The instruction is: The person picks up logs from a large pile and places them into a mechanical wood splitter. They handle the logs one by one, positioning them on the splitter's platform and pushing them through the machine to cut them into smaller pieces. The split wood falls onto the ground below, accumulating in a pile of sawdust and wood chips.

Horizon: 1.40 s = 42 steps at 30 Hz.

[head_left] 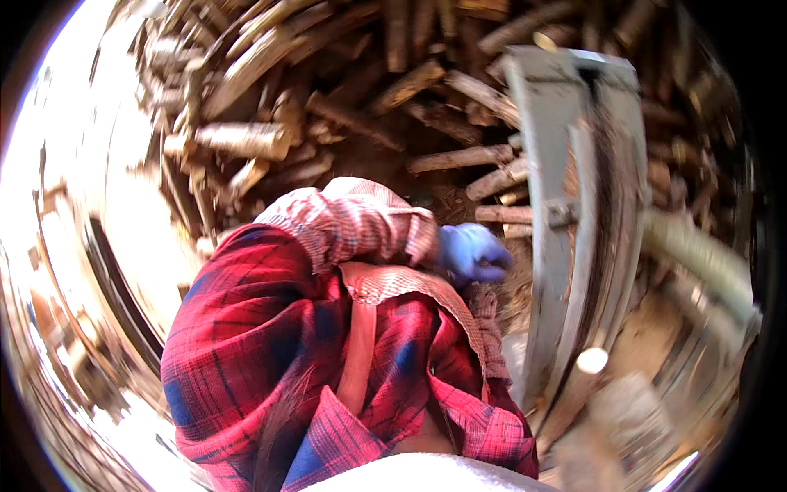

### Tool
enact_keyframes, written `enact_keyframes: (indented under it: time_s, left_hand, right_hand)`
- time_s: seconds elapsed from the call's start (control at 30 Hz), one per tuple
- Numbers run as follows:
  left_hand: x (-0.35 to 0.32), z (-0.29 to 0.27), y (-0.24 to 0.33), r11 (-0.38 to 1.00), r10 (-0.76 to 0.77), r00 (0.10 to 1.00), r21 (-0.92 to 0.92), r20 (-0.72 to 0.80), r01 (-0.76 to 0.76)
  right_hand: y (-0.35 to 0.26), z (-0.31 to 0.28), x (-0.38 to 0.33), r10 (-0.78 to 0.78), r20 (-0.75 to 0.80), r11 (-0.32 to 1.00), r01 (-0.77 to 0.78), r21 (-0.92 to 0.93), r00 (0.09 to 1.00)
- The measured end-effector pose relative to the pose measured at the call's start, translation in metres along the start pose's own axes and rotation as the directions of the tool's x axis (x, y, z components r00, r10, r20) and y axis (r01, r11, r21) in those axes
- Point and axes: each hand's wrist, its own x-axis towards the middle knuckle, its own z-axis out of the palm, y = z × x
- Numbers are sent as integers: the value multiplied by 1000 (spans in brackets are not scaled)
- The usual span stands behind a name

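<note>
My left hand (475, 254), in a blue glove, is in front of my body at the end of a checked pink sleeve (361, 225). Its fingers look curled; blur and angle hide whatever may be in them. The hand is a little left of a tall grey metal frame (545, 164) with a long slot, and appears apart from it. Of my right arm, only a pink checked sleeve (488, 328) shows beside the apron. My right hand is not visible.
Split and round firewood (246, 139) lies heaped along the far side and left. A pale round log (697, 254) is right of the frame. Cut wood pieces (631, 410), blurred, lie at the lower right. Bright light washes out the left side.
</note>
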Motion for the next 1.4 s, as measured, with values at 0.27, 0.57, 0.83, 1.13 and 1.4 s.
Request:
enact_keyframes:
  time_s: [0.27,0.57,0.83,1.13,1.4]
  left_hand:
    - [-258,-31,-146,237,-820,-20,-371,-573,898]
    - [-387,52,-239,-24,-953,-171,-501,-249,865]
    - [-292,-98,-439,60,-813,198,260,-547,964]
    - [-184,-265,-745,91,-100,640,634,-762,768]
    - [-216,-143,-729,126,-270,634,626,-725,770]
  right_hand:
    - [-35,4,161,134,421,988,-156,18,897]
    - [-23,73,201,632,396,660,-730,176,667]
    - [92,43,435,145,105,555,7,-832,984]
    - [109,112,685,80,613,-264,610,-747,786]
    - [132,105,675,20,598,-220,587,-779,801]
